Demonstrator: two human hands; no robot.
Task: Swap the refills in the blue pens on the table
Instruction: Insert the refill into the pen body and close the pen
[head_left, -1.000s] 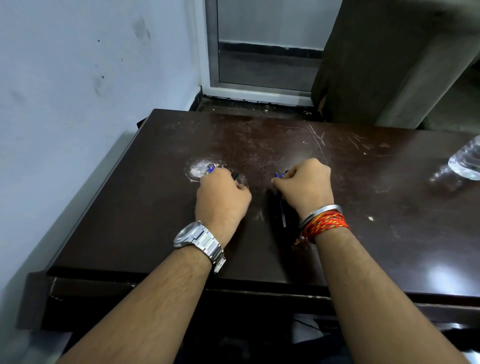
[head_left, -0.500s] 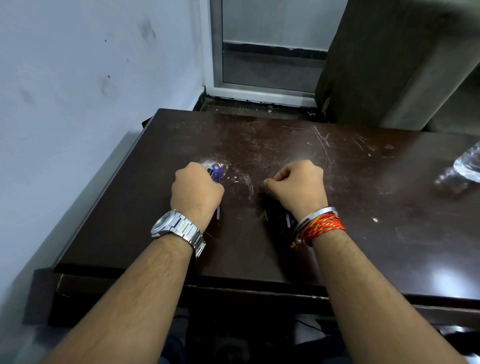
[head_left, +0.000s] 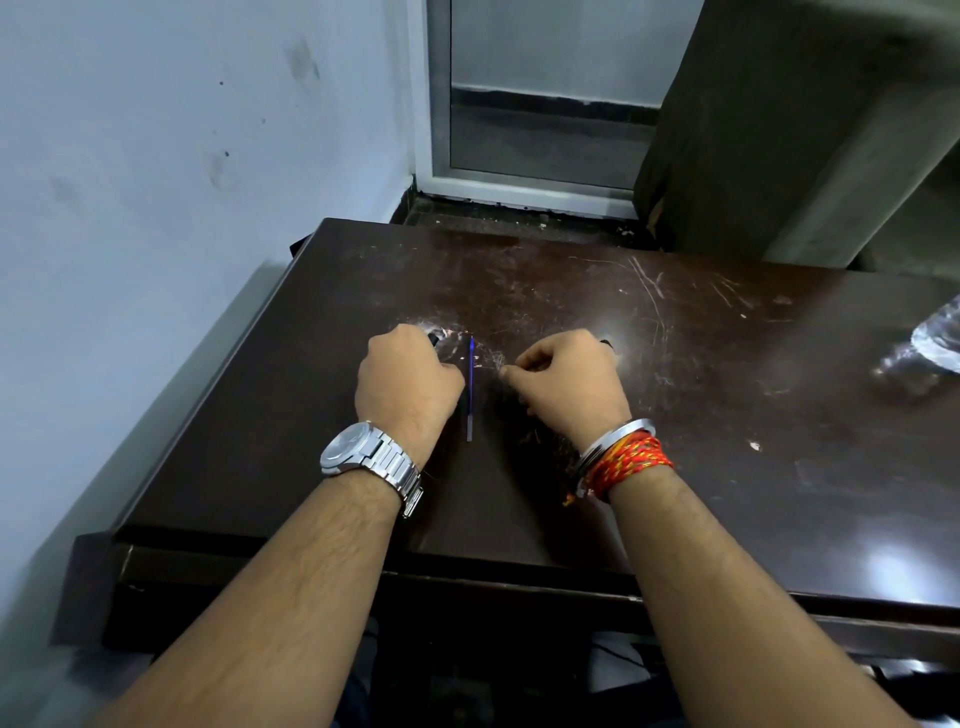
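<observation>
My left hand (head_left: 408, 384) rests fisted on the dark brown table (head_left: 727, 415), closed around a pen whose dark tip (head_left: 432, 339) sticks out at the top. Just right of it a thin blue refill (head_left: 470, 387) lies on the table, pointing away from me, free of both hands. My right hand (head_left: 569, 384) is also fisted, with a dark pen end (head_left: 605, 343) showing above the knuckles; thumb and forefinger are pinched together at its left side. Most of both pens is hidden inside the fists.
A clear plastic bottle (head_left: 935, 340) lies at the table's right edge. The wall (head_left: 156, 208) runs close along the left side. A window frame (head_left: 519, 182) and a dark curtain (head_left: 753, 130) stand behind the far edge.
Both hands drew apart, the left one going left. The blue refill, earlier at my left hand's fingers, now lies alone on the table between the hands.
</observation>
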